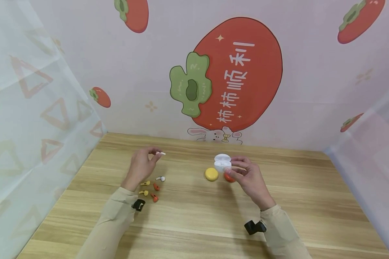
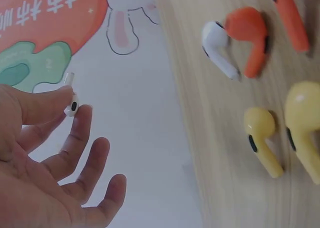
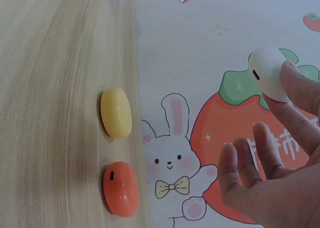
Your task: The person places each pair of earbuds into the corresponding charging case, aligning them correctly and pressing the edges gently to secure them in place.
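Observation:
Between thumb and fingertips, my left hand pinches a white earbud, raised over the left part of the table. My right hand holds a white earbud case by its side, with the lid up and its inside facing me in the head view. In the right wrist view, thumb and fingers press on the rounded white case. Below and beside it sit a yellow case and a red-orange case, the latter partly hidden by the right hand.
Near the left wrist lie another white earbud, two yellow earbuds and two orange earbuds. The wooden table ends at a printed backdrop, with pale sheets at both sides.

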`<state>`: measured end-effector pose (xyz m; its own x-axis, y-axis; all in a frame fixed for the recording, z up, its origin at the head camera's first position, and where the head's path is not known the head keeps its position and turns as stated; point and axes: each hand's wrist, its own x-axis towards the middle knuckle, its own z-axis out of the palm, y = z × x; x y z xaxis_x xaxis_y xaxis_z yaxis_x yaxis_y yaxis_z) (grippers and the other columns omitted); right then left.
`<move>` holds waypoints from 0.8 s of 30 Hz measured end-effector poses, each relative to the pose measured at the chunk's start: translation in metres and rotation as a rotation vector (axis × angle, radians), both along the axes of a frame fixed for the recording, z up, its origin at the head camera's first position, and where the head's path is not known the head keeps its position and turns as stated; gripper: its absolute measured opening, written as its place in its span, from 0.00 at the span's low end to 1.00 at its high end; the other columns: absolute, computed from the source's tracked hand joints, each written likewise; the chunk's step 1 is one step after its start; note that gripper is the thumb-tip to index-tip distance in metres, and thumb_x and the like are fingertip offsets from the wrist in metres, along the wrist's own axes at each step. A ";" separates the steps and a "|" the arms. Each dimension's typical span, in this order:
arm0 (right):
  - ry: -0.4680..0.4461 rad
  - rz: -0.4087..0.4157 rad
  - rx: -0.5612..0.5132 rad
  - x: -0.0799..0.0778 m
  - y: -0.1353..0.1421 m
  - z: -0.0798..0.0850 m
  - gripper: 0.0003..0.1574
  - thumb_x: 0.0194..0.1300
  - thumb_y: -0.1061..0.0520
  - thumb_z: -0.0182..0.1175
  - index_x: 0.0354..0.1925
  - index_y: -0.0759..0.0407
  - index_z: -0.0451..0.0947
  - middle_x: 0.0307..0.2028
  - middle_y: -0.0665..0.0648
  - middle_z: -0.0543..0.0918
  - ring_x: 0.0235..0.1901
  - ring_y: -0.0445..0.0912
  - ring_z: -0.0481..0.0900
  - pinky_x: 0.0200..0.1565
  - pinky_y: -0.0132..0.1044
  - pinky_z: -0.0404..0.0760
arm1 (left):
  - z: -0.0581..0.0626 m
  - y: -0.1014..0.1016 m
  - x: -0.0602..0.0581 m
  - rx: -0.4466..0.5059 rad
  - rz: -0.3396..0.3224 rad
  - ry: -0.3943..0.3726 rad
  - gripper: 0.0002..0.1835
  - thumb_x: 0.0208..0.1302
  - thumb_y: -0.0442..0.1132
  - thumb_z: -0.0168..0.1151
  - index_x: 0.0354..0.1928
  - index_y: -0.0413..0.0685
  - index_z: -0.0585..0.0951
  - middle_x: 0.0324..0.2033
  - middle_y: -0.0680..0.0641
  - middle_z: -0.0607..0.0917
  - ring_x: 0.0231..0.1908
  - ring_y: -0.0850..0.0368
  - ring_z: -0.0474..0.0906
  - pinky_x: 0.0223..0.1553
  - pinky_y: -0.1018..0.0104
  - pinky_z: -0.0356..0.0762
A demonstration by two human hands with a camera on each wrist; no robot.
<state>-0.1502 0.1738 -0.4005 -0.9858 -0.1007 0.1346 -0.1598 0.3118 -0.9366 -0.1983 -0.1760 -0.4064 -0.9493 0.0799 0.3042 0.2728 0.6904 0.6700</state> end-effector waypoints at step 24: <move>-0.012 -0.001 0.011 0.002 -0.001 0.002 0.17 0.66 0.61 0.69 0.52 0.69 0.84 0.57 0.62 0.76 0.57 0.56 0.76 0.57 0.44 0.80 | 0.014 0.021 -0.001 0.151 -0.072 0.064 0.09 0.66 0.33 0.69 0.46 0.38 0.86 0.38 0.40 0.87 0.51 0.41 0.80 0.56 0.42 0.71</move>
